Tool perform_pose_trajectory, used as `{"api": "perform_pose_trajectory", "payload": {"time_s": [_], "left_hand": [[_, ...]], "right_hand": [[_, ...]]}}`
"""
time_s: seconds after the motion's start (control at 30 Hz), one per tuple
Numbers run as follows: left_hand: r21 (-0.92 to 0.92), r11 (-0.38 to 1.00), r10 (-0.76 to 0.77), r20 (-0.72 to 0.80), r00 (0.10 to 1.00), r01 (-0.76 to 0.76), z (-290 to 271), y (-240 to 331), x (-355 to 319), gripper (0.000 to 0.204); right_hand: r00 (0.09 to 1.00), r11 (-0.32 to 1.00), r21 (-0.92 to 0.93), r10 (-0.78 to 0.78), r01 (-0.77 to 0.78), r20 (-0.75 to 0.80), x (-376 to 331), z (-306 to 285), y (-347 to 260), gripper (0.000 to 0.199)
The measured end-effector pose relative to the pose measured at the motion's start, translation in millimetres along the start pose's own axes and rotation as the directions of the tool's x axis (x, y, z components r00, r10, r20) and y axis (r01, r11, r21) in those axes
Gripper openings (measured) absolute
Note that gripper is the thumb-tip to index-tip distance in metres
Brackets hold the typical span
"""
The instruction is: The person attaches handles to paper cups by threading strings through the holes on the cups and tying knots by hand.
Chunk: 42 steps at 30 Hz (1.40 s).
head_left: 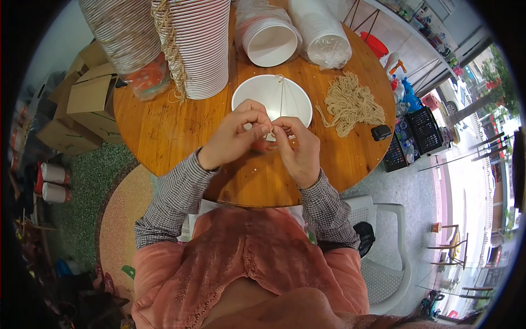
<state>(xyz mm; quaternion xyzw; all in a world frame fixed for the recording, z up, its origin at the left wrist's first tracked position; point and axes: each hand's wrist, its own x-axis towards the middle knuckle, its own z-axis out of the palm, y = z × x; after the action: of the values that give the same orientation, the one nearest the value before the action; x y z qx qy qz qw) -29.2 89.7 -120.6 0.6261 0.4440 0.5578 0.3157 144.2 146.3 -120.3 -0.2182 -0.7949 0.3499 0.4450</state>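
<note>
The string (281,96) runs taut across the white bowl (257,93) on the worktop (164,126); my left hand (235,131) and right hand (298,145) pinch its near end. Strung bowls (194,44) stand stacked; loose strings (350,104) wait, so much seems left.

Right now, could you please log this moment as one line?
left hand: pinching string | right hand: pinching string | string: crosses white paper bowl | string bundle: on round wooden table

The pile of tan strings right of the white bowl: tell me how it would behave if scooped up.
The pile of tan strings lies loose and tangled, so it would probably flop, dangle and shed strands. It looks thin and likely light.
</note>
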Motion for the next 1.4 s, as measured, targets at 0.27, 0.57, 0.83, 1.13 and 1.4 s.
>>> {"api": "perform_pose_trajectory", "payload": {"time_s": [0.27, 0.57, 0.83, 1.13, 1.4], "left_hand": [[-0.389, 0.872, -0.253, 0.158, 0.954, 0.296, -6, 11, 0, 0.014], [-0.178, 0.974, -0.144, -0.019, 0.989, 0.138, 3, 5, -3, 0.009], [0.36, 0.929, 0.158, -0.188, 0.969, -0.082, 18, 13, -10, 0.007], [0.529, 0.838, 0.248, -0.15, 0.957, -0.134, 22, 14, -18, 0.005], [0.549, 0.805, 0.294, -0.037, 0.955, -0.226, 27, 11, -23, 0.011]], "right_hand": [[0.998, 0.996, 0.073, -0.044, 0.047, -0.042, -4, 7, -12, 0.017], [0.998, 0.998, 0.028, -0.054, 0.055, -0.041, 0, 2, -6, 0.008], [0.996, 0.999, 0.035, 0.016, -0.013, -0.084, -3, 3, 4, 0.008], [0.996, 0.999, -0.019, 0.041, -0.042, -0.081, -1, -2, 3, 0.006], [0.984, 0.963, -0.252, -0.127, 0.092, -0.124, -1, 6, 15, 0.005]]}}
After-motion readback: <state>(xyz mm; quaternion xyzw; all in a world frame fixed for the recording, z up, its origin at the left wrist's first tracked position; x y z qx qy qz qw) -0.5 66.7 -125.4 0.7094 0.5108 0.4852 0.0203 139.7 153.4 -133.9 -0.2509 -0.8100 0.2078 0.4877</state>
